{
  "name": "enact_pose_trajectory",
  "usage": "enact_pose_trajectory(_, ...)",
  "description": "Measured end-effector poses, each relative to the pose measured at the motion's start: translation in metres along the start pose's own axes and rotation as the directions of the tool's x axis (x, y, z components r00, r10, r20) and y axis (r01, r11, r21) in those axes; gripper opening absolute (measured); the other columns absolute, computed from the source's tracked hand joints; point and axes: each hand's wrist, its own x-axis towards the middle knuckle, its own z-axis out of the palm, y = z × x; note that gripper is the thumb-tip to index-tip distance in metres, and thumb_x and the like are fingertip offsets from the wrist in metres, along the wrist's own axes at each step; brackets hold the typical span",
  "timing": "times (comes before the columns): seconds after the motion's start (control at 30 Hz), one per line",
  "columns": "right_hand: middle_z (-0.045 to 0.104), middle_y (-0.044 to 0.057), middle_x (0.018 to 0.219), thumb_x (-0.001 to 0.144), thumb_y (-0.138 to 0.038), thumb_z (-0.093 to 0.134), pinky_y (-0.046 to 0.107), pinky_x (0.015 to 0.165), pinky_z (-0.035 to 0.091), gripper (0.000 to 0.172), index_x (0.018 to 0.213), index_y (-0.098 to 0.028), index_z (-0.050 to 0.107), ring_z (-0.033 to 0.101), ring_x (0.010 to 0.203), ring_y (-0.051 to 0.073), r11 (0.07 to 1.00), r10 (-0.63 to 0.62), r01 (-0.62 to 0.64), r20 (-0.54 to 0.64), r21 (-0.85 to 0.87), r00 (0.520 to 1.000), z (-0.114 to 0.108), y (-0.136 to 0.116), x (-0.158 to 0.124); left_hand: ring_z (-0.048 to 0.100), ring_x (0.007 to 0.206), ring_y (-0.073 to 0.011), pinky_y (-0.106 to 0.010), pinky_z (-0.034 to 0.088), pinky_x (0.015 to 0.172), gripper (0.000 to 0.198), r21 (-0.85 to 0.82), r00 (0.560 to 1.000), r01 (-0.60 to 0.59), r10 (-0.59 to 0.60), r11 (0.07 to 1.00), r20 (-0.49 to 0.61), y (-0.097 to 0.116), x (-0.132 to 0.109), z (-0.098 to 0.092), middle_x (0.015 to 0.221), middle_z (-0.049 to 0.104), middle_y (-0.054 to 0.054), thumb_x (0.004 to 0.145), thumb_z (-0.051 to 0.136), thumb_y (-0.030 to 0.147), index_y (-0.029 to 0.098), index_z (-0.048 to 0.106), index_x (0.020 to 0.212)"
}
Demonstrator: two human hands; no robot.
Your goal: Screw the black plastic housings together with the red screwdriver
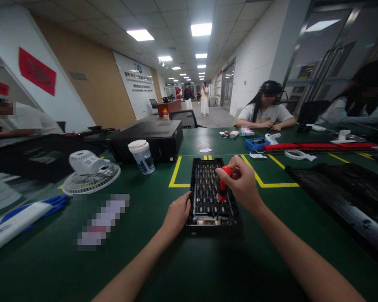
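A black screwdriver bit case point(204, 207) lies open on the green table in front of me, with rows of bits in its slots. My right hand point(242, 181) is closed on a red and black screwdriver point(222, 187), held over the right part of the case. Its red lower end is at the bit rows; whether it touches them I cannot tell. My left hand point(177, 212) grips the left edge of the case, its fingertips partly hidden at the rim. A clear tube-like piece point(206, 222) lies in the compartment along the case's near edge.
Left of the case are a lidded cup point(141, 156), a white fan point(91, 173) and a large black box point(151, 136). Dark panels point(343, 201) lie at the right. A blue tray point(256, 144) and red strips point(318, 147) are farther back. Other people sit around the table.
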Motion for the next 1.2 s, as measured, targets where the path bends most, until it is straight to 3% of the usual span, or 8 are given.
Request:
enact_pose_trajectory(0.2, 0.034, -0.006, 0.058, 0.075, -0.033, 0.058, 0.016, 0.038, 0.031, 0.032, 0.064, -0.019, 0.032, 0.036, 0.045, 0.005, 0.998, -0.001, -0.003, -0.064, -0.06, 0.998, 0.002, 0.0, -0.003, 0.057, 0.099, -0.0162, -0.029, 0.043, 0.089, 0.038, -0.007, 1.0, 0.001, -0.001, 1.0, 0.003, -0.001, -0.001, 0.001, 0.113, 0.059, -0.007, 0.088, 0.031, 0.026, 0.018, 0.047, 0.121)
enact_pose_trajectory(0.43, 0.034, -0.006, 0.058, 0.076, -0.034, 0.057, 0.019, 0.045, 0.035, 0.032, 0.062, -0.018, 0.032, 0.037, 0.048, 0.006, 0.963, -0.098, 0.048, -0.182, -0.264, 0.978, 0.006, 0.001, -0.009, 0.057, 0.099, -0.0165, -0.03, 0.043, 0.09, 0.037, 0.007, 1.0, 0.006, -0.006, 1.0, 0.002, -0.001, 0.0, 0.0, 0.113, 0.059, -0.006, 0.088, 0.031, 0.026, 0.018, 0.048, 0.12)
enact_pose_trajectory(0.87, 0.035, -0.004, 0.058, 0.075, -0.033, 0.056, 0.022, 0.051, 0.039, 0.03, 0.062, -0.019, 0.033, 0.039, 0.052, 0.009, 0.921, -0.183, 0.089, -0.22, -0.38, 0.958, 0.008, -0.003, -0.013, 0.058, 0.098, -0.0157, -0.028, 0.043, 0.089, 0.037, 0.018, 1.0, -0.002, 0.002, 1.0, 0.001, 0.002, 0.0, -0.001, 0.112, 0.06, -0.006, 0.087, 0.031, 0.026, 0.018, 0.048, 0.12)
enact_pose_trajectory(1.2, 0.037, -0.004, 0.06, 0.076, -0.031, 0.055, 0.023, 0.053, 0.038, 0.027, 0.064, -0.019, 0.034, 0.039, 0.054, 0.009, 0.943, -0.158, 0.101, -0.16, -0.318, 0.974, 0.008, -0.009, -0.015, 0.058, 0.097, -0.0167, -0.03, 0.044, 0.089, 0.038, 0.009, 1.0, 0.014, -0.014, 1.0, 0.015, 0.005, 0.0, -0.003, 0.113, 0.06, -0.006, 0.087, 0.032, 0.025, 0.018, 0.048, 0.121)
